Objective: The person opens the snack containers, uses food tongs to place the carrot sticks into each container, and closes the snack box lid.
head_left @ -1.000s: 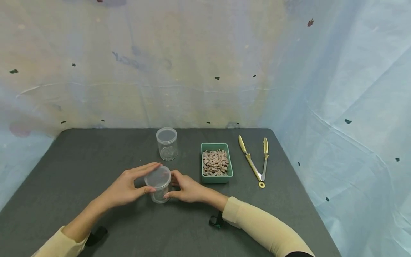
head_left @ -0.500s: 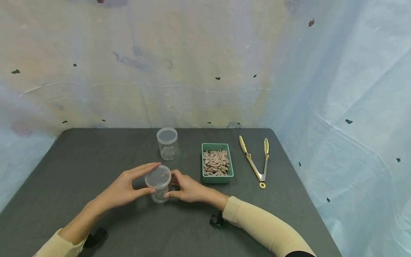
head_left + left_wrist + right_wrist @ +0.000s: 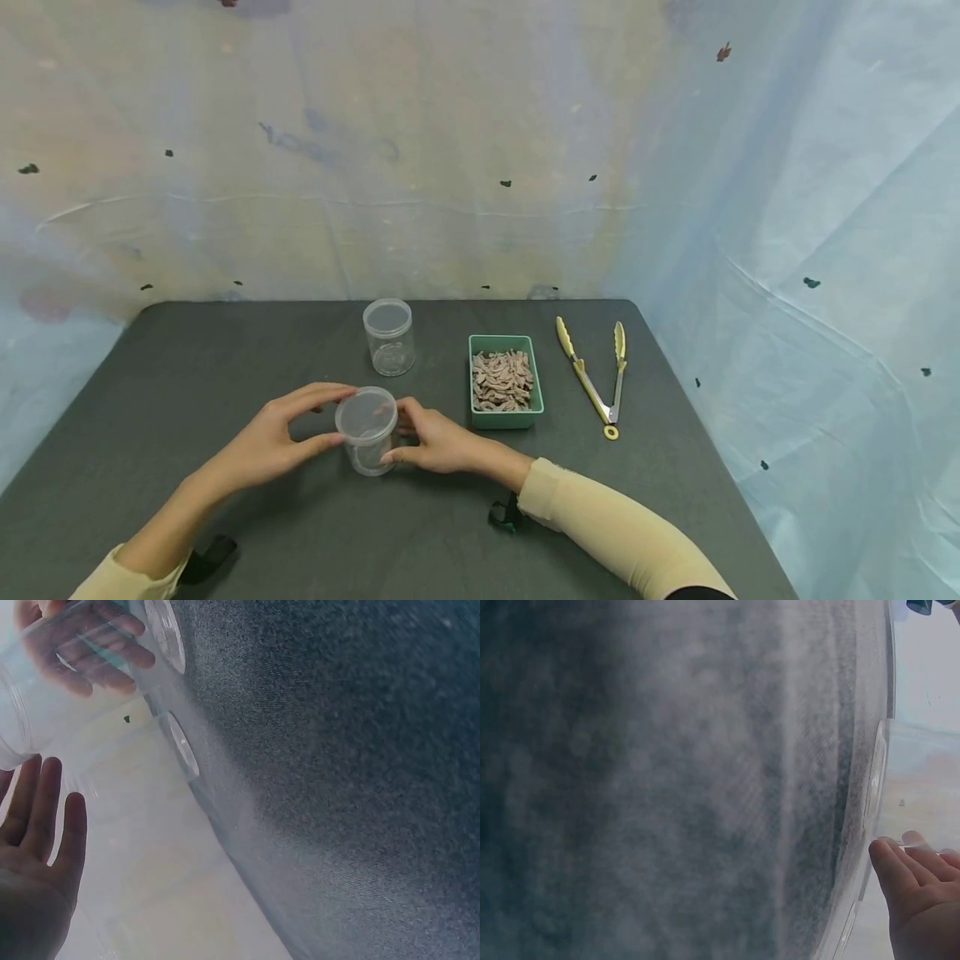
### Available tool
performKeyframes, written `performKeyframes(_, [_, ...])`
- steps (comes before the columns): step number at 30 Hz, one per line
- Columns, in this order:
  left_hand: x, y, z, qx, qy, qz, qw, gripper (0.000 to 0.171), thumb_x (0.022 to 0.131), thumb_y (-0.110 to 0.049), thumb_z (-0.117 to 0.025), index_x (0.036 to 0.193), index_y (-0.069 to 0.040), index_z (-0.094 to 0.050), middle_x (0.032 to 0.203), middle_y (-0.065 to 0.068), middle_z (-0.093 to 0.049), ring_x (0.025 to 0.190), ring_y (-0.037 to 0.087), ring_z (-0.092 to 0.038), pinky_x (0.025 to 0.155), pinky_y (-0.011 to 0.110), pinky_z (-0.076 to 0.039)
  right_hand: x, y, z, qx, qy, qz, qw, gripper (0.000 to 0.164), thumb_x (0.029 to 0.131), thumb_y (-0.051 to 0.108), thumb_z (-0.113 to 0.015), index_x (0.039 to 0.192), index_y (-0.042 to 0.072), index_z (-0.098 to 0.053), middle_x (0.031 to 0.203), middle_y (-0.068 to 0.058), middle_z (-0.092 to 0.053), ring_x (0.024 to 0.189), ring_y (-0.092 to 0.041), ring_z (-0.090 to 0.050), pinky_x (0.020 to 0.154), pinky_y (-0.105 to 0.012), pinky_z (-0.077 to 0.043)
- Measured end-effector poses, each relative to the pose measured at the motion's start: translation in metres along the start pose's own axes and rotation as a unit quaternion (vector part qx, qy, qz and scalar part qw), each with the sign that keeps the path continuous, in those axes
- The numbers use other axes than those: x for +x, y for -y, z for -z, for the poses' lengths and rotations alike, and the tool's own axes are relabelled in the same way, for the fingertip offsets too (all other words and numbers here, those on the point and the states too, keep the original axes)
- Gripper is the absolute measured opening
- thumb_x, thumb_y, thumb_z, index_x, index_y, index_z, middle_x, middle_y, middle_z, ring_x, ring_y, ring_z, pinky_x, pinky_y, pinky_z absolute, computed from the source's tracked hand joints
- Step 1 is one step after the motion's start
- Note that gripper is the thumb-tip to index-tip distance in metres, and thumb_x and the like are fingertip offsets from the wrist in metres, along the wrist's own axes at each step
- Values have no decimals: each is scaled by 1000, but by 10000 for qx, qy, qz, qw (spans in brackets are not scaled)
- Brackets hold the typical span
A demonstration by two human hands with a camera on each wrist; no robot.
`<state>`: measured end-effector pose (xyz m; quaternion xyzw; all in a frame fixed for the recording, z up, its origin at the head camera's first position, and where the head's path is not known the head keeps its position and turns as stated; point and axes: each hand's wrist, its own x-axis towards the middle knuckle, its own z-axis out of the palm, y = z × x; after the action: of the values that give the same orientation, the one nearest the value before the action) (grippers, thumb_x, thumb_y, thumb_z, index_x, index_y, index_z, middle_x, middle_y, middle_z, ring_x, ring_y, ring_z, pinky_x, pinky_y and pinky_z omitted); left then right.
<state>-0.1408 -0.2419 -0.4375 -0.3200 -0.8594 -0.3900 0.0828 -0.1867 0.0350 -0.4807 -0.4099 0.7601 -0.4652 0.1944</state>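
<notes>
A clear plastic jar (image 3: 367, 457) with a translucent lid (image 3: 366, 413) stands upright on the dark table, between both hands. My right hand (image 3: 438, 442) grips its lower side, thumb in front and fingers behind. On the other side, my left hand (image 3: 273, 437) has its fingers spread straight, with fingertips and thumb right at the lid's left edge. In the left wrist view, the left hand's fingers (image 3: 37, 802) reach up to the rim, and the right hand shows through the clear plastic. The right wrist view has the right hand's fingers (image 3: 900, 866) against the jar wall.
A second lidded clear jar (image 3: 392, 340) stands behind the first. Right of it, a green rectangular tub (image 3: 504, 421) holds many brownish curled strips (image 3: 502, 382). Yellow-handled metal tongs (image 3: 592, 391) lie spread farther right. Plastic sheeting (image 3: 420, 150) hangs beyond the table's back edge.
My left hand has drawn slightly left, from over the lid to its edge, its fingers wider apart. The right hand keeps its grip; the lid stays on the jar.
</notes>
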Motion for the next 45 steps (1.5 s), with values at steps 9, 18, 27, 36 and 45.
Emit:
performKeyframes(9, [6, 0, -2, 42, 24, -111, 9999, 74, 82, -14, -91, 148, -15, -58, 141, 1, -58, 121, 16, -58, 88, 29, -51, 0, 1, 1, 3, 27, -57, 10000, 64, 94, 7, -78, 144, 1, -37, 148, -20, -53, 138, -20, -54, 110, -26, -46])
performKeyframes(18, [13, -1, -6, -201, 388, -145, 9989, 74, 83, -21, -90, 150, -18, -56, 148, 0, -54, 129, 13, -56, 98, 26, -52, -3, 0, -1, 309, -217, -175, 9991, 70, 92, 6, -80, 149, 2, -39, 150, -18, -53, 138, -20, -54, 111, -27, -46])
performKeyframes(27, [17, -3, -9, -61, 130, -347, 9993, 74, 77, -18, -95, 143, -16, -61, 139, 1, -57, 116, 16, -59, 90, 32, -52, -11, 4, -3, 550, -693, -2, 9961, 80, 91, 5, -82, 156, 4, -35, 155, -16, -47, 138, -27, -55, 109, -36, -49])
performKeyframes(36, [14, -1, -10, -221, 340, -241, 9989, 73, 84, -16, -90, 149, -17, -56, 148, 1, -52, 126, 15, -55, 95, 32, -52, -12, 3, -6, 611, -1010, 196, 9928, 76, 89, 3, -83, 153, 4, -41, 151, -16, -51, 135, -31, -58, 106, -35, -52])
performKeyframes(45, [10, 0, -6, -606, 481, -220, 9968, 67, 90, -8, -83, 150, -16, -54, 152, 1, -51, 132, 12, -53, 98, 26, -50, -11, 2, -6, 741, -1019, 224, 9918, 77, 88, 0, -83, 152, 4, -42, 152, -15, -51, 136, -31, -57, 105, -35, -53])
